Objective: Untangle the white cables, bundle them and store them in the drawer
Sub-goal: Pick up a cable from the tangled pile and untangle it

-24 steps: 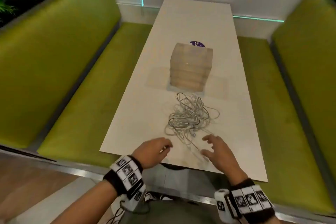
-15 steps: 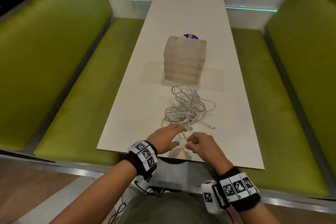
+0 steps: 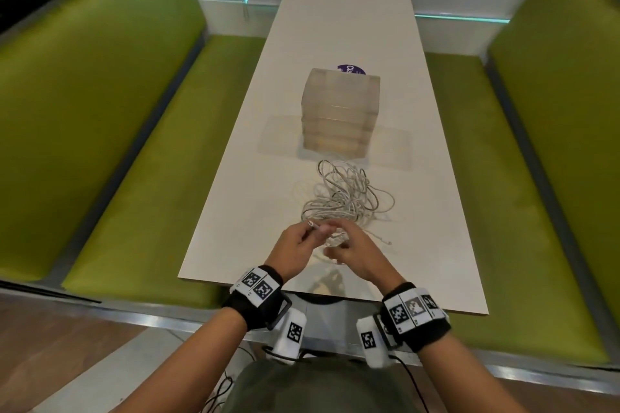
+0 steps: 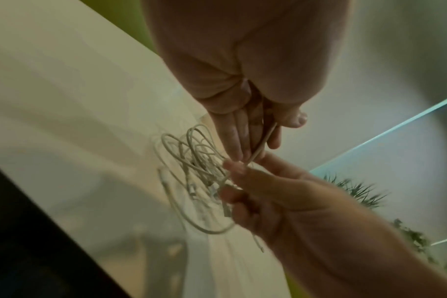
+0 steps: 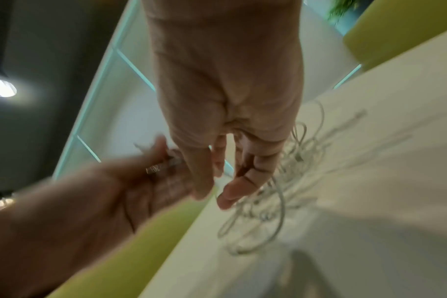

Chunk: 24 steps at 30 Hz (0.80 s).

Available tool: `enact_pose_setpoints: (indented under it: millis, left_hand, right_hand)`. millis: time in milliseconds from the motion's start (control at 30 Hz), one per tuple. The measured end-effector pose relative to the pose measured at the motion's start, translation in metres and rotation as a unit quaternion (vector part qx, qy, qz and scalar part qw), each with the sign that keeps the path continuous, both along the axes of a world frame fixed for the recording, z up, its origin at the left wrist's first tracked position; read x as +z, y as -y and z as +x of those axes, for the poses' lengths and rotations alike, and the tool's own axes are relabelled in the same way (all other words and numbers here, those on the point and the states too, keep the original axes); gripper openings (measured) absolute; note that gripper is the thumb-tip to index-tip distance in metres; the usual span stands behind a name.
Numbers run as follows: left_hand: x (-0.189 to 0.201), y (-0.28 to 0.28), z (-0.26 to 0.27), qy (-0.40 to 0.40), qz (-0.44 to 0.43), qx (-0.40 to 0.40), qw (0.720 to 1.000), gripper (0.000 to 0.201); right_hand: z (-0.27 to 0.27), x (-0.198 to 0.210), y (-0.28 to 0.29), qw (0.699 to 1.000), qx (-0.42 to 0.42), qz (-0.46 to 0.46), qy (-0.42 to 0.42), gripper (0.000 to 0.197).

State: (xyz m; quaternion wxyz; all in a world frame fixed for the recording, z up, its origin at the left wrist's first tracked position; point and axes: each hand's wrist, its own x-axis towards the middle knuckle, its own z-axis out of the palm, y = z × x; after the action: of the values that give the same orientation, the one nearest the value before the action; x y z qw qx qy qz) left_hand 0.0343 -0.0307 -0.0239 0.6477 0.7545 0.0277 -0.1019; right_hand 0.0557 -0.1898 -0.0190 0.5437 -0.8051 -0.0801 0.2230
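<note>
A tangle of white cables (image 3: 345, 198) lies on the white table (image 3: 241, 204), just in front of a small translucent drawer unit (image 3: 340, 112). My left hand (image 3: 298, 241) pinches one cable end (image 3: 311, 224) between thumb and fingers; the left wrist view shows that cable strand (image 4: 264, 141) running under my thumb. My right hand (image 3: 349, 250) is right beside it, its fingertips (image 4: 232, 167) pinching the same strand where it leaves the tangle (image 4: 191, 171). Both hands hover at the near edge of the pile. All drawers look closed.
A purple round sticker (image 3: 350, 69) shows behind the drawer unit. Green bench seats (image 3: 141, 184) flank the table on both sides (image 3: 503, 178). A loose connector end (image 3: 385, 240) trails right of my hands. The table's near edge (image 3: 335, 298) is just under my wrists.
Both hands moved forward and together onto the near edge of the tangle. The left hand picked up a cable end and the right hand took hold of the strand beside it.
</note>
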Motion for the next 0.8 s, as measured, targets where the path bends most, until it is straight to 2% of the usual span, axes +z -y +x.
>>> enact_pose_setpoints:
  millis: [67,167,267,400,467,533,567,600,667,700,800]
  left_hand:
    - [0.008,0.003,0.001,0.006,-0.034,0.028,0.999,0.036]
    - [0.032,0.004,0.002,0.045,-0.031,0.063,0.996,0.032]
    - [0.064,-0.003,0.004,0.077,-0.108,0.106,0.985,0.035]
    - [0.093,-0.026,0.007,0.093,-0.192,0.172,0.962,0.037]
    - [0.102,-0.041,0.008,0.097,-0.233,0.221,0.942,0.037]
    - [0.107,-0.058,0.012,0.097,-0.261,0.264,0.923,0.038]
    - [0.104,-0.065,0.014,0.091,-0.241,0.271,0.927,0.038]
    - [0.1,-0.069,0.016,0.078,-0.185,0.265,0.943,0.038]
    - [0.08,-0.069,0.021,0.047,-0.002,0.202,0.978,0.035]
    - [0.067,-0.065,0.023,0.037,0.085,0.15,0.984,0.033]
    - [0.036,-0.042,0.025,-0.015,0.249,-0.01,0.968,0.038]
  right_hand:
    - [0.004,-0.004,-0.012,1.0,0.007,0.027,0.015,0.044]
    - [0.013,-0.012,-0.02,0.997,0.019,0.02,0.066,0.041]
    - [0.029,-0.023,-0.016,0.994,-0.005,-0.032,0.102,0.015]
    - [0.054,-0.031,0.003,0.989,-0.036,-0.088,0.111,0.016]
    - [0.063,-0.035,0.016,0.988,-0.047,-0.109,0.099,0.015]
    - [0.07,-0.037,0.027,0.987,-0.072,-0.114,0.091,0.021]
    - [0.071,-0.037,0.029,0.987,-0.078,-0.111,0.087,0.024]
    - [0.072,-0.037,0.029,0.988,-0.077,-0.105,0.083,0.025]
    - [0.073,-0.037,0.025,0.99,-0.073,-0.096,0.075,0.027]
    - [0.072,-0.035,0.022,0.991,-0.073,-0.092,0.071,0.027]
    - [0.068,-0.031,0.013,0.993,-0.084,-0.064,0.044,0.03]
